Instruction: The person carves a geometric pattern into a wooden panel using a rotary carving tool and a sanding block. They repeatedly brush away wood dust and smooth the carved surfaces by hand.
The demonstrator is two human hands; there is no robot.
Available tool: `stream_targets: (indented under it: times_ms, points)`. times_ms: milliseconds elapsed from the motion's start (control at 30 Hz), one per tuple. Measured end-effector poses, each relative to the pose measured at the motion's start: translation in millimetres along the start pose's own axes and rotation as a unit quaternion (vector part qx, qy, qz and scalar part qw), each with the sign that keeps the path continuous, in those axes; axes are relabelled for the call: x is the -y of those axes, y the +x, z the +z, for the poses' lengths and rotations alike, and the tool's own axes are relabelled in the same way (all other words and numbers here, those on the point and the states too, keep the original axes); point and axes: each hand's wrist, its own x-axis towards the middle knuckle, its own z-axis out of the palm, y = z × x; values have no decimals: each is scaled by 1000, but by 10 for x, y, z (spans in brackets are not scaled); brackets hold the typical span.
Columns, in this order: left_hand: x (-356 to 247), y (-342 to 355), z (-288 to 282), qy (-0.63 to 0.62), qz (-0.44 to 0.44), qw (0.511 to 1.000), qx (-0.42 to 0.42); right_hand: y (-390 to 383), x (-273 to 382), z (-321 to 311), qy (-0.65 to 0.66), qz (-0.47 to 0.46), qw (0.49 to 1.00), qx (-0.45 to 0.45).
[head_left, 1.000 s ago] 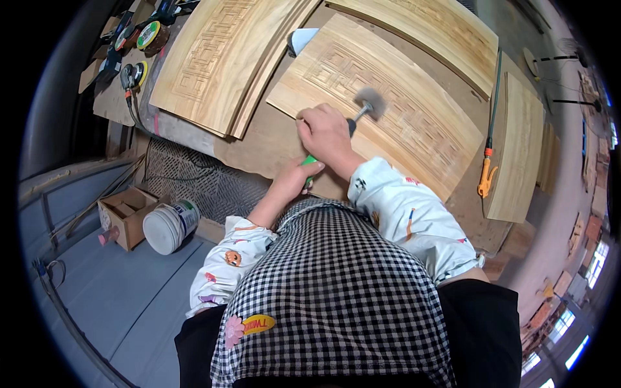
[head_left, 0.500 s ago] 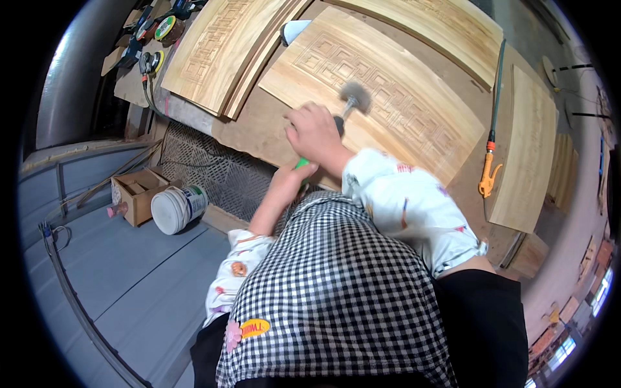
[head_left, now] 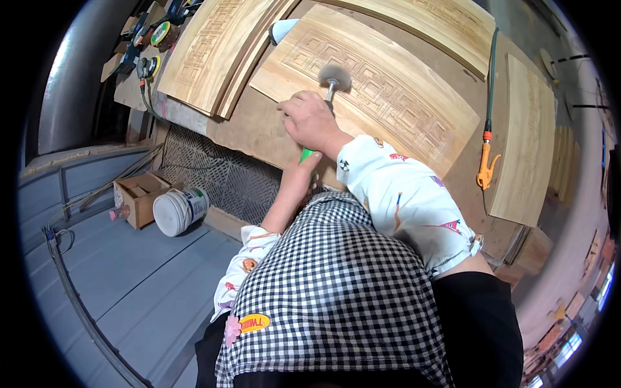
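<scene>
Both my hands hold a rotary grinder (head_left: 330,96), with a grey round wheel on a metal shaft. My right hand (head_left: 312,121) wraps over its front body. Behind it, my left hand (head_left: 299,177) grips the rear, where a bit of green casing shows; some of its fingers are hidden. The wheel rests over or on the carved geometric band of a pale wooden panel (head_left: 414,71); its edge looks blurred. That panel lies flat on the workbench, in front of me.
Stacked carved panels (head_left: 187,71) lie at left, and another panel (head_left: 446,29) at the far side. An orange air blow gun (head_left: 486,169) on a hose lies at right beside a further panel (head_left: 524,142). A white bucket (head_left: 171,213) and wooden box (head_left: 139,200) stand lower left.
The grinder has moved left and away from me along the carved band, with both hands still on it. My view has shifted slightly.
</scene>
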Motion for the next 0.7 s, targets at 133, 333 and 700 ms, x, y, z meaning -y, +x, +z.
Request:
stream_targets:
  times_ms: [133,333,700]
  points:
    - [89,203,-193,89,29,995,45,-259,163,-121,-35,124,991,36]
    - [-19,174,149,39,28,998,36,-155,-100,-246,-28,73,997,21]
    - [-57,382,222,87,26,994,58,-184,-88,-531,-46,190,976,93]
